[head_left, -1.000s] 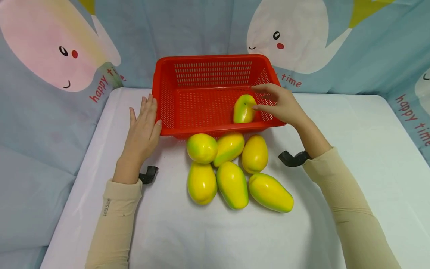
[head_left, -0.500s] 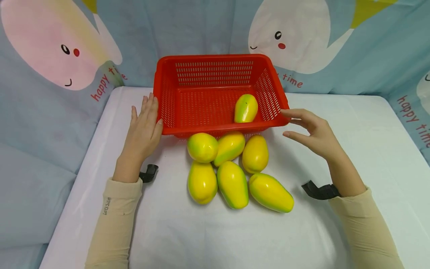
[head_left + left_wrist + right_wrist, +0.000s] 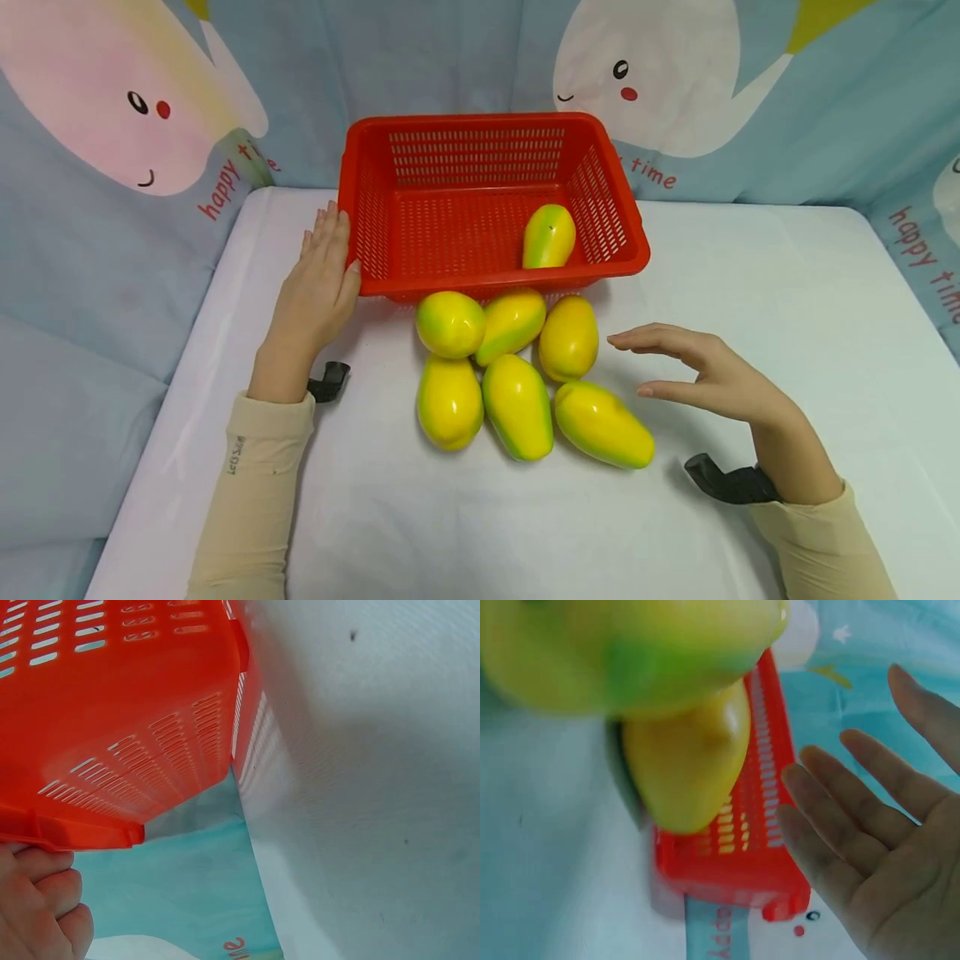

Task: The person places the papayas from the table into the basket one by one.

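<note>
A red plastic basket [image 3: 465, 287] with slotted walls stands at the back, one yellow-green mango [image 3: 549, 237] inside near its front right corner. My left hand [image 3: 313, 287] rests with straight fingers against the basket's left side; in the left wrist view its fingers [image 3: 56, 889] touch the rim. In front of the basket lie several more mangoes, among them an upright one [image 3: 569, 338] at the back right and a slanted one [image 3: 604, 425] at the front right. My right hand [image 3: 697, 371] hovers just right of these two, thumb and fingers spread, holding nothing.
A white cloth [image 3: 450, 533] covers the table. Behind and beside it hangs a blue curtain [image 3: 442, 58] printed with cartoon whales, close behind the basket. A black wrist mount [image 3: 731, 482] sits below the right wrist and another [image 3: 330, 382] by the left.
My right hand has drawn back out of the basket, away from the mango inside, and come down toward the front right mangoes. My left hand has stayed at the basket's side.
</note>
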Demonstrator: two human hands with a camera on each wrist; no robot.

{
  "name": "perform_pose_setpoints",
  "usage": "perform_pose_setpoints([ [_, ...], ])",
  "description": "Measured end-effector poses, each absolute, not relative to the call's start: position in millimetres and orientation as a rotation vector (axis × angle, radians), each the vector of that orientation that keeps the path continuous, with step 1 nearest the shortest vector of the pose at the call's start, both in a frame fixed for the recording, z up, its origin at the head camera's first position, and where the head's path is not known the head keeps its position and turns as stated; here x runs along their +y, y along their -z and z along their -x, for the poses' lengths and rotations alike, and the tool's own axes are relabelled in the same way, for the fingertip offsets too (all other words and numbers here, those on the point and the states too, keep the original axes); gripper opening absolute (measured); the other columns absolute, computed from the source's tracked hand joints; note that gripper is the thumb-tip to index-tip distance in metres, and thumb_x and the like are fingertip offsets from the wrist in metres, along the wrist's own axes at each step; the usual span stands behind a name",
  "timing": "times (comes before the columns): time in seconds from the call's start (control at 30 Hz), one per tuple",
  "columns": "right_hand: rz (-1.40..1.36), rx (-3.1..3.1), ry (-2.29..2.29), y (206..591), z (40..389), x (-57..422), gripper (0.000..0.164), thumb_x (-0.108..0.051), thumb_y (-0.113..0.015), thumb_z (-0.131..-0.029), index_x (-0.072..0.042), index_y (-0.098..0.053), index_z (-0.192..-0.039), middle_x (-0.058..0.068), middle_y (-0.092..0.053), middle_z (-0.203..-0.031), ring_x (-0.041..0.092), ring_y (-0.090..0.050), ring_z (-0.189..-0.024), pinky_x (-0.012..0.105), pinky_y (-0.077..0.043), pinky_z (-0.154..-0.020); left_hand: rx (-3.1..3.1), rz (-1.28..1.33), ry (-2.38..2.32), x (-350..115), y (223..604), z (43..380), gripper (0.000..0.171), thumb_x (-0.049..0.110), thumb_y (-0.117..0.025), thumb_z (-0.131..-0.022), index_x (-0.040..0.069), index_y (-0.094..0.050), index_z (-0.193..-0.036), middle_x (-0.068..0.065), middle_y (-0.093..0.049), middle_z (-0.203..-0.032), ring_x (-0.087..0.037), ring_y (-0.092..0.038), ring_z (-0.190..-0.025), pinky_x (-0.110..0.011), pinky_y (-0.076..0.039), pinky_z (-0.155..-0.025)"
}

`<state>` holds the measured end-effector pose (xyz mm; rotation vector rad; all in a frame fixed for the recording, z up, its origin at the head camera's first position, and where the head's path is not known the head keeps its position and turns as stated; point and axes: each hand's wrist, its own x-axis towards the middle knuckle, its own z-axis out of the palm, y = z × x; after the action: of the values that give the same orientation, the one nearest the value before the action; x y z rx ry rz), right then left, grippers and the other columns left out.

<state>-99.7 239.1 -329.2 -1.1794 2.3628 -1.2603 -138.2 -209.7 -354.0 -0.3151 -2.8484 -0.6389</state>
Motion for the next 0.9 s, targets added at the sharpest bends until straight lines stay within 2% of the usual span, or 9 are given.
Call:
perform_pose_setpoints([
  [0.23, 1.187, 2.325, 1.152, 330.0, 96.6, 233.7, 0.054, -0.001, -0.073, -0.079, -0.015, -0.057, -0.129, -0.003, -0.058, -0.126, 0.014, -0.054, -0.114, 0.021, -0.042, -0.096, -2.853, 0.32, 0.655, -210.2, 353.3, 138.6, 0.059, 0.021, -0.032, -0.097, -0.005, -0.015, -0.148, -0.015, -0.01, -0.156, -0.024, -0.004, -0.144, -0.038, -0.004, -0.115],
  [0.47, 1.21, 2.251, 1.047, 332.8, 93.8, 230.2, 0.047, -0.016, -0.072, -0.083, -0.012, -0.057, -0.127, 0.001, -0.059, -0.125, 0.017, -0.053, -0.115, 0.02, -0.039, -0.098, -2.853, 0.324, 0.668, -208.8, 352.6, 138.8, 0.06, 0.021, -0.032, -0.097, -0.005, -0.014, -0.148, -0.015, -0.01, -0.156, -0.025, -0.004, -0.144, -0.039, -0.003, -0.115],
  [0.63, 1.225, 2.22, 0.993, 335.8, 93.4, 228.8, 0.048, -0.024, -0.072, -0.083, -0.013, -0.056, -0.127, -0.002, -0.058, -0.126, 0.016, -0.051, -0.118, 0.018, -0.036, -0.101, -2.845, 0.325, 0.67, -209.0, 352.8, 138.7, 0.06, 0.022, -0.032, -0.097, -0.005, -0.015, -0.148, -0.015, -0.011, -0.156, -0.025, -0.005, -0.144, -0.039, -0.003, -0.115],
  [0.9, 1.193, 2.231, 0.915, 339.5, 93.1, 227.8, 0.052, -0.03, -0.072, -0.083, -0.013, -0.055, -0.129, -0.005, -0.056, -0.127, 0.015, -0.052, -0.116, 0.021, -0.038, -0.099, -2.845, 0.319, 0.673, -208.7, 353.2, 138.5, 0.061, 0.022, -0.033, -0.097, -0.004, -0.015, -0.149, -0.014, -0.011, -0.156, -0.024, -0.004, -0.144, -0.039, -0.003, -0.115],
])
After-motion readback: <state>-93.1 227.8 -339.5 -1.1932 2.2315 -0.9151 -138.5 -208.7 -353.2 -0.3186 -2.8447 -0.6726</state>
